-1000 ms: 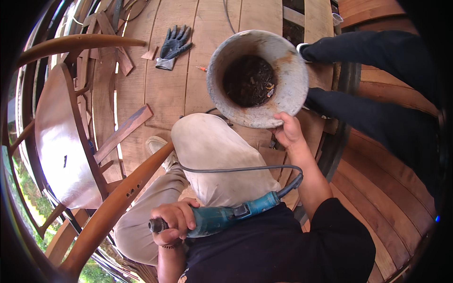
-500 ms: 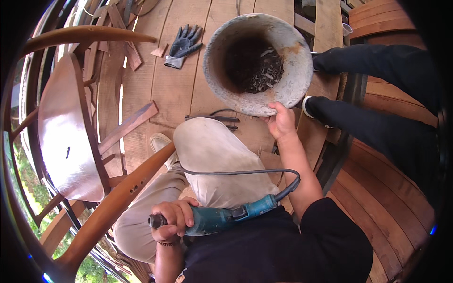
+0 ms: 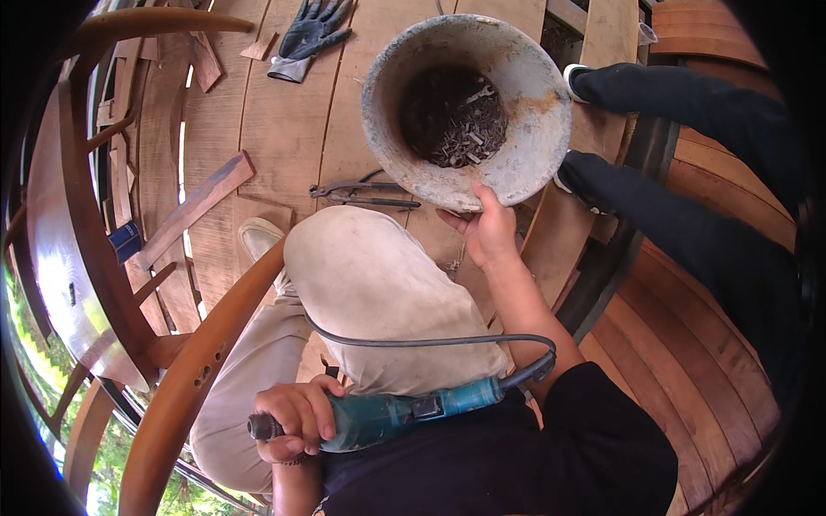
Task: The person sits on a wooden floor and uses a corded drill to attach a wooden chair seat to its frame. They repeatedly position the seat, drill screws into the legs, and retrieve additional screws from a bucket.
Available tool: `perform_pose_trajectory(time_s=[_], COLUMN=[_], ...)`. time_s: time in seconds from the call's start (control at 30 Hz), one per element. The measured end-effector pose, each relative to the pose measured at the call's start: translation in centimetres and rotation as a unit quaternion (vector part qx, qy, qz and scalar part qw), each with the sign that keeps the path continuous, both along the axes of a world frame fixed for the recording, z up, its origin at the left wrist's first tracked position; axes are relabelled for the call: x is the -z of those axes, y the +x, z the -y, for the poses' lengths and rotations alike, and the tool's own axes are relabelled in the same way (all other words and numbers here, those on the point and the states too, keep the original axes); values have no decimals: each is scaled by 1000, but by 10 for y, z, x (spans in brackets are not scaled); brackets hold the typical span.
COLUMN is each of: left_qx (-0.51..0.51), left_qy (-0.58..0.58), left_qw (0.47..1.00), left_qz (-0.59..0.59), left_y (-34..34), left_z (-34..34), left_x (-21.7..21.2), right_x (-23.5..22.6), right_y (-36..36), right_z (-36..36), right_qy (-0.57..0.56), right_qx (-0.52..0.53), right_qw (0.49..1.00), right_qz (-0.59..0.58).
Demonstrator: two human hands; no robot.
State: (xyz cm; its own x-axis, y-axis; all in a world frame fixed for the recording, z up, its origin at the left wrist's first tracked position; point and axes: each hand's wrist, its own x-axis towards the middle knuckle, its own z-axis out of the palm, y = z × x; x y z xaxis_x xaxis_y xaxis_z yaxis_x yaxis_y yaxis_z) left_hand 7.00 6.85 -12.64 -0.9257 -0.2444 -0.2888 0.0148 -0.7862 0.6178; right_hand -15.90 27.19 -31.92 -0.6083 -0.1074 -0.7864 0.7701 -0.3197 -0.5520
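Note:
My left hand (image 3: 297,421) is wrapped round the front of a teal die grinder (image 3: 370,420), which lies across my lap. A dark chuck (image 3: 262,426) sticks out past the fingers, and a black cord (image 3: 413,342) loops from the tool's back end over my thigh. Reaching forward, my right hand (image 3: 489,230) grips the near rim of a grey, crusted bucket (image 3: 527,142), with the thumb over the lip. The bucket tips its mouth toward me and shows dark debris with pale bits inside. Pincers (image 3: 366,194) lie between bucket and knee.
A curved wooden chair (image 3: 185,391) with a shiny seat stands at my left. Wood offcuts (image 3: 196,208), a dark work glove (image 3: 305,43) and a blue can (image 3: 126,242) lie on the plank floor. Another person's dark-trousered legs (image 3: 688,99) stand right, beside stacked reddish boards (image 3: 688,378).
The view has shifted, so the chair and offcuts sit further left. More of the pincers shows beside the bucket. Both hands keep their holds.

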Motion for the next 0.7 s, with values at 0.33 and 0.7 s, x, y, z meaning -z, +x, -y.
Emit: perform_pose_trajectory(time_s=[0.33,0.7], left_qx=[2,6], left_qy=[7,8], left_qw=[1000,1000], left_qz=[3,-8], left_y=[-4,1], left_z=[0,-2], left_x=[-4,-2], right_x=[-80,-50], right_y=[-61,-188], right_z=[-88,-14], right_qy=[398,454], right_qx=[-268,-513], right_qw=[834,511], right_qz=[-271,-520])
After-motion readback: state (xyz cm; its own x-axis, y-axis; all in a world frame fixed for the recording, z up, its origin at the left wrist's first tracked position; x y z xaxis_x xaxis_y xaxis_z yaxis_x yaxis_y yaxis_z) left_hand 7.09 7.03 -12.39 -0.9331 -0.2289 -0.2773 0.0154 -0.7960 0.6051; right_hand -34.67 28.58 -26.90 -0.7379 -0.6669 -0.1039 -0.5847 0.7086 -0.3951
